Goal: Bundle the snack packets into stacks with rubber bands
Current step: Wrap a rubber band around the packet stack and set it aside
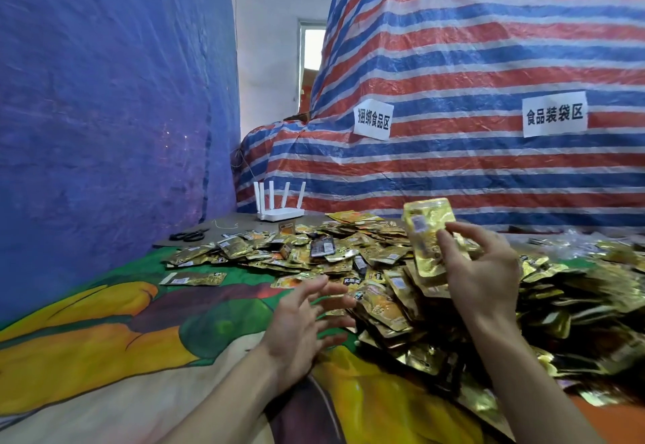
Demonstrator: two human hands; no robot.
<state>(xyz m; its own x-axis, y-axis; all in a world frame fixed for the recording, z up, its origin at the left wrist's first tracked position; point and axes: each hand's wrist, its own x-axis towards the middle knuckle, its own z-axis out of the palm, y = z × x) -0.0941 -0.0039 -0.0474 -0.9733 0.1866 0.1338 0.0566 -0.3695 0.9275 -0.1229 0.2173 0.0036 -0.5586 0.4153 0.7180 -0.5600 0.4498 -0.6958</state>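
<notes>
Gathering packets: right hand (485,269) pinches shiny gold foil snack packets (427,230); left hand (303,325), fingers (312,288) spread, should grab more.

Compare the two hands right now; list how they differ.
The left hand is open with fingers spread and holds nothing; the right hand grips gold snack packets. The left hand is low at the edge of the packet pile; the right hand is raised above it. Both are bare.
</notes>
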